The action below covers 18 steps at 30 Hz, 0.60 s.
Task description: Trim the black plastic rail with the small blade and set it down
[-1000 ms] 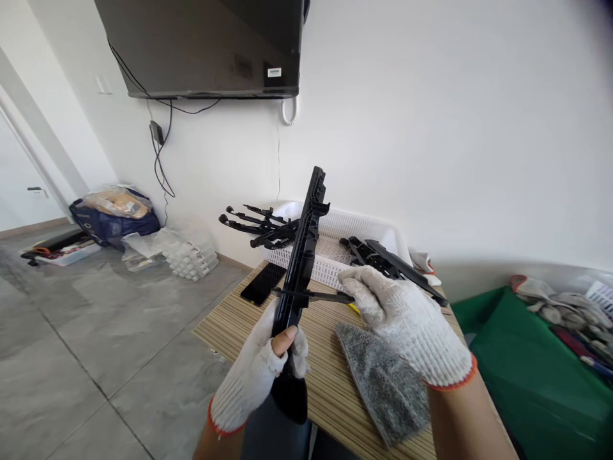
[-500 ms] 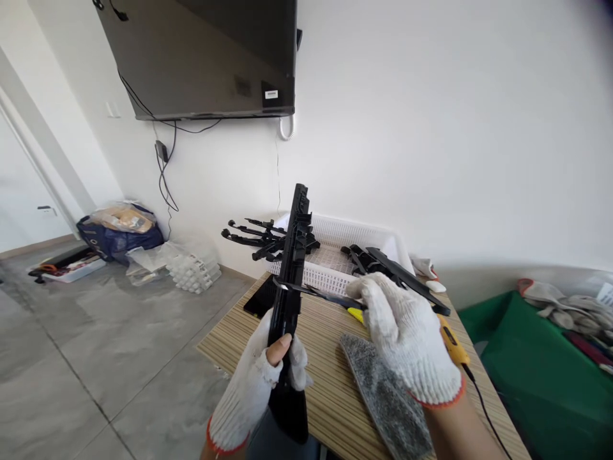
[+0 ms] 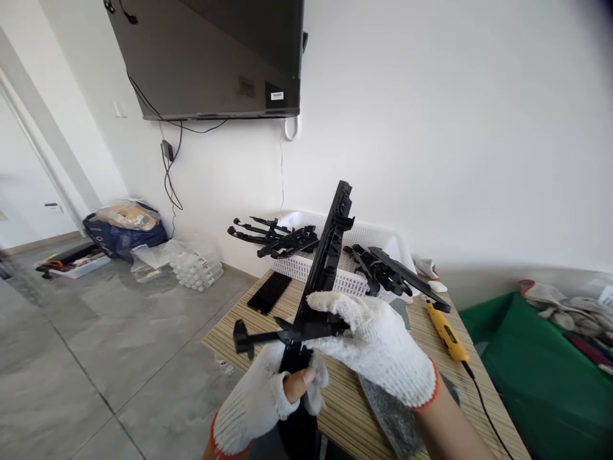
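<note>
My left hand (image 3: 272, 390), in a white knit glove with the thumb tip bare, grips the lower end of a long black plastic trim part (image 3: 330, 246). The part stands up tilted to the right, with clips and ribs along its side. My right hand (image 3: 376, 342), gloved too, is closed on a black tool that looks like a caliper (image 3: 265, 338). Its beam lies crosswise in front of the trim part, its jawed end pointing left. The right fingers reach around the strip's edge. Whether the jaws touch the part I cannot tell.
A white basket (image 3: 342, 281) with black plastic parts (image 3: 287, 243) stands at the table's back. On the table (image 3: 340, 415) lie a phone (image 3: 269, 292), a yellow corded rotary tool (image 3: 447, 332) and a grey textured slab (image 3: 393, 409). A green bin (image 3: 507, 345) is on the right.
The trim part has tipped to the right. My right hand has moved left and down against it, turning the tool so its jawed end sticks out past the part's left side.
</note>
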Tool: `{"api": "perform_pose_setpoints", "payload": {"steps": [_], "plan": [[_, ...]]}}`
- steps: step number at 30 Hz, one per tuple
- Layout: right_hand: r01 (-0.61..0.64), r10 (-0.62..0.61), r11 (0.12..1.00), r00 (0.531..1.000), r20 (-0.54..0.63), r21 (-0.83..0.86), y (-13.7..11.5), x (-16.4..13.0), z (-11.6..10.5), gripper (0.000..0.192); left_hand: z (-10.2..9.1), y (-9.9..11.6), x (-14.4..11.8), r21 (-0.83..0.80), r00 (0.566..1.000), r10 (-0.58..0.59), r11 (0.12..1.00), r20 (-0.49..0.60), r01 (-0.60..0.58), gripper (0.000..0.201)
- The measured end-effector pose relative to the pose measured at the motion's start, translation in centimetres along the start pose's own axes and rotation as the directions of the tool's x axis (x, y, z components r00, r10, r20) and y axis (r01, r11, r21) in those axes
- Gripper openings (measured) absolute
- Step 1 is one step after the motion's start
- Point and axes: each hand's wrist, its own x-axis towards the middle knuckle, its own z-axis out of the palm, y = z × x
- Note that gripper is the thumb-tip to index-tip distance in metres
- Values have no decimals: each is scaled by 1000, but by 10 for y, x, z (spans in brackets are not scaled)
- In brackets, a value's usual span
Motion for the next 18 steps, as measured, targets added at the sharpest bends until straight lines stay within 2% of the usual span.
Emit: {"api": "perform_pose_setpoints", "payload": {"steps": [3,5,7,9,12,14,18], "plan": [[119,-122,990,992,27,70,5,1,-5,31,-3,2,-3,47,1000,6,999,28,-8,28],[148,-149,988,988,36,40,6,1,-8,28,-3,2,-5,55,999,25,998,26,-27,25],[111,-110,992,994,25,-51,8,1,-11,26,-2,1,-5,16,997,66,998,41,-67,27],[47,-50,989,999,-16,-138,10,0,-16,26,1,0,-4,-77,990,119,991,77,-113,38],[-4,-12,983,996,-83,-185,15,-1,-22,29,5,0,-2,-176,975,178,972,130,-154,49],[-13,-4,984,996,-92,-180,17,-2,-24,33,7,0,0,-208,973,171,969,155,-137,57],[-28,22,988,999,-40,-149,14,0,-23,36,11,-1,2,-330,970,92,944,223,-13,74]]}}
